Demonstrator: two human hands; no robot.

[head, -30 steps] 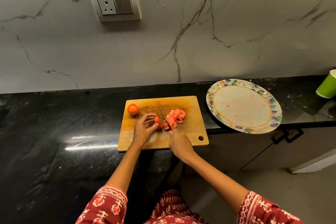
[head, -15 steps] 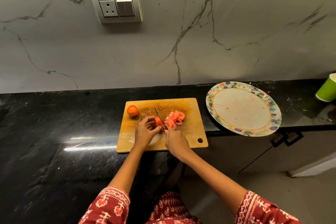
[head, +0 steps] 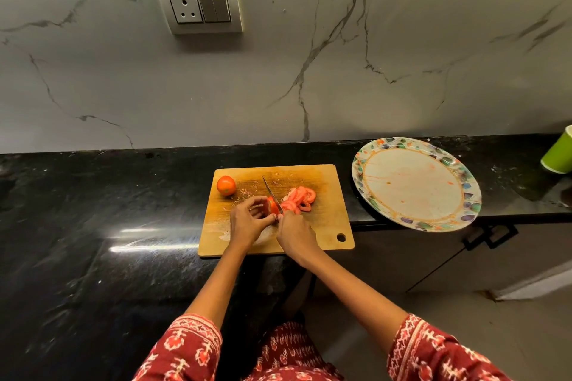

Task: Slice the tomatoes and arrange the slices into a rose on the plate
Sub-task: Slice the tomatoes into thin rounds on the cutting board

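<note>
While the left hand (head: 247, 219) curls its fingers round the shrinking red tomato piece (head: 272, 206) on the wooden cutting board (head: 325, 219), the right hand (head: 294, 233) grips the steel-bladed knife (head: 272, 193), its tip now swung further left than a second ago. Another slice is coming; cut red slices (head: 300, 198) lie piled just right, a whole tomato (head: 226, 185) waits far-left, and the floral-rimmed plate (head: 464, 195) holds nothing yet.

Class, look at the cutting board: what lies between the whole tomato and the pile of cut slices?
In the head view, between the whole tomato and the slices lie wet board, the knife blade and the tomato piece held by the left hand.
</note>
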